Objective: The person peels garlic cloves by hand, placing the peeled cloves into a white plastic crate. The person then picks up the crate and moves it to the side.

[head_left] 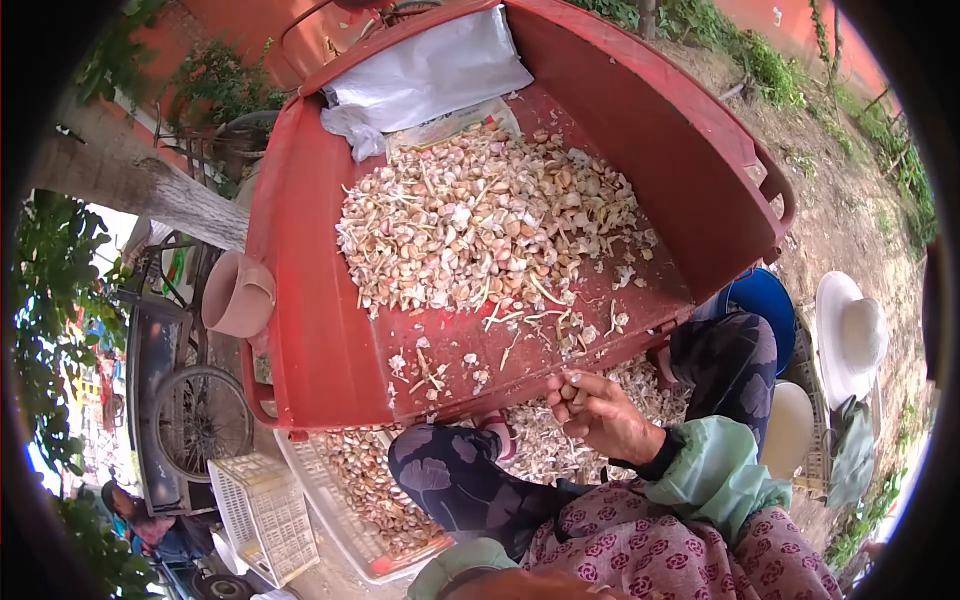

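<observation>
My right hand [610,418] is raised over my lap, at the near edge of a red metal cart bed [320,330]. Its fingers are curled around a few garlic cloves [568,393]. In front of it, a wide heap of garlic cloves [480,230] with loose skins and dry stalks is spread on the cart floor. Of my left hand [545,585], only a part shows at the bottom edge, below its green cuff; the fingers are out of sight.
Beside my left leg, a shallow crate [300,470] holds garlic cloves. Garlic skins [560,440] lie between my legs. A white sack [430,75] rests at the cart's far end. A blue bucket [765,305] and white hat [850,335] are at right, a plastic crate [265,515] at left.
</observation>
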### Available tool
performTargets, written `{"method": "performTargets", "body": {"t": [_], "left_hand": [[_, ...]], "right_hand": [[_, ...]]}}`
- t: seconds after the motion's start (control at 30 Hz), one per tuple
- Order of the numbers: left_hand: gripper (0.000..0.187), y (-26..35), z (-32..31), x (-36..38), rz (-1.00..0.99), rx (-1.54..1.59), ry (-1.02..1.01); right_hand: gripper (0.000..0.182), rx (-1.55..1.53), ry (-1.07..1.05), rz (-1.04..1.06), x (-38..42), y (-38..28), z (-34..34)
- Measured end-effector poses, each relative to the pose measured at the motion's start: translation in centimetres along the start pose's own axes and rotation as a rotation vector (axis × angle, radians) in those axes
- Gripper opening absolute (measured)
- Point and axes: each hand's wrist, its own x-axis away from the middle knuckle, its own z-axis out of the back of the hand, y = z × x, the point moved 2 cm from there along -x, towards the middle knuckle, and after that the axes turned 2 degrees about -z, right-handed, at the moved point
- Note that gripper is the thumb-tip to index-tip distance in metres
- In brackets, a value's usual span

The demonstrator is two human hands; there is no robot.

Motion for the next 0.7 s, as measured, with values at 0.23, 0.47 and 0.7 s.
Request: {"method": "performTargets", "body": {"t": [0.23,0.47,0.7], "left_hand": [[0.03,6.9,5.8,11.2,-0.472,-0.506,0.708],[0.039,8.8,6.2,21.8,-0.647,-0.678,1.207],[0.034,8.9,5.6,25.1,-0.587,-1.067,1.333]], "right_hand": [[0.018,0.133,-0.075,0.051,-1.8,-0.1,-7.0],[0.023,0.698,-0.553,0.456,-6.0,8.1,-20.8],[0.054,1.299,-0.969,0.748,-9.5,17.4,-17.9]]}}
